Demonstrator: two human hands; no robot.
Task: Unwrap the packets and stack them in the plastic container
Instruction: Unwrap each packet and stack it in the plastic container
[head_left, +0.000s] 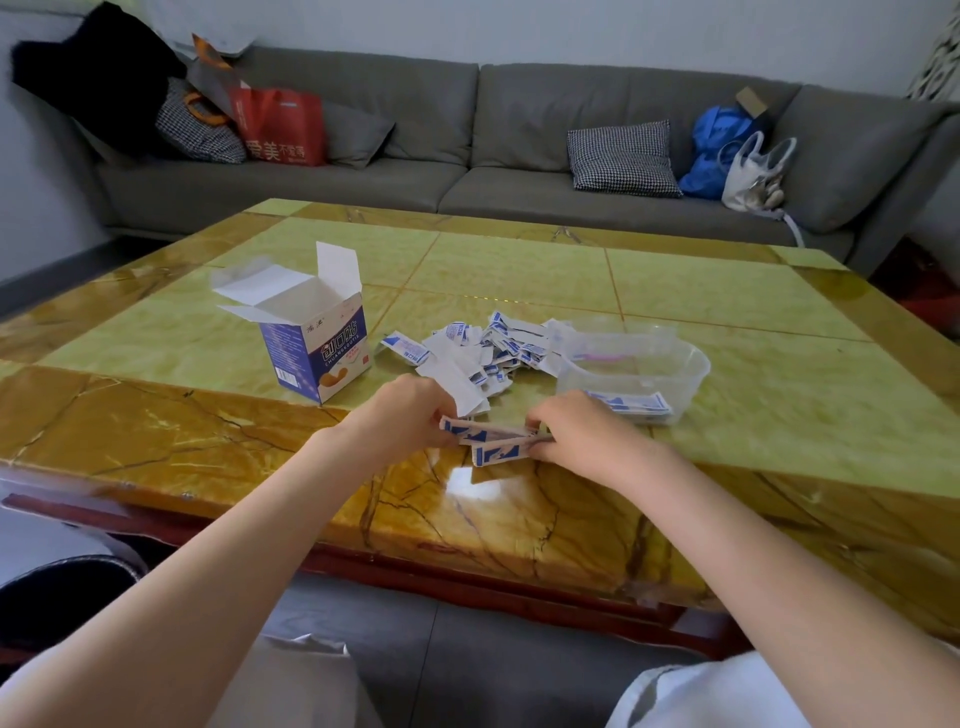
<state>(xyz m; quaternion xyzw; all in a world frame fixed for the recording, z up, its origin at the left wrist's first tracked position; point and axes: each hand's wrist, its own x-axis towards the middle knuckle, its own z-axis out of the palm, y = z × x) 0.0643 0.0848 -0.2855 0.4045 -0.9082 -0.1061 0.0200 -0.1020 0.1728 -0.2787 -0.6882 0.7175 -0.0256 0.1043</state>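
A blue and white bandage packet (493, 441) is stretched between my two hands just above the table's near edge. My left hand (405, 415) pinches its left end and my right hand (582, 431) pinches its right end; the wrapper flaps are peeled apart. A clear plastic container (636, 371) stands to the right behind my right hand. A few packets (631, 402) show through its near wall. Behind my hands lies a heap of torn wrappers (483, 353).
An open blue and white bandage box (317, 338) stands upright at the left of the heap. The table (571, 280) is glossy green and amber stone. A grey sofa (467, 156) with bags and cushions runs behind it.
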